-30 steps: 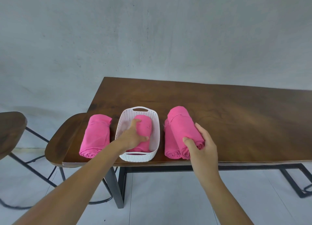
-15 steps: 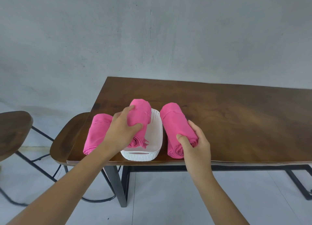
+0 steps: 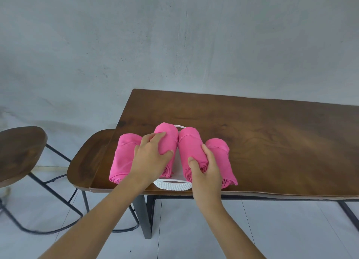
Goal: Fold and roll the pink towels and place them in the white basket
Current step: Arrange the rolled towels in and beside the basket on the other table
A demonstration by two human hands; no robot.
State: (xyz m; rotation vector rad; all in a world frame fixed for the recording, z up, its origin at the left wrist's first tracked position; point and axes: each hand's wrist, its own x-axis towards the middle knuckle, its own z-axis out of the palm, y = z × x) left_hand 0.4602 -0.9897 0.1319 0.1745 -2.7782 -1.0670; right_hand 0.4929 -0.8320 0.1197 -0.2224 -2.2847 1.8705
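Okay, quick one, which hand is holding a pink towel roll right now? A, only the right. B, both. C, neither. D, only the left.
B: the left hand grips one pink roll and the right hand grips a second pink roll, both over the white basket.

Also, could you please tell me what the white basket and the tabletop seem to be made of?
White basket: probably moulded plastic, matte, judging by its perforated wall and cut-out handle. Tabletop: apparently wood, dark brown with a low sheen; grain streaks show, though veneer is possible.
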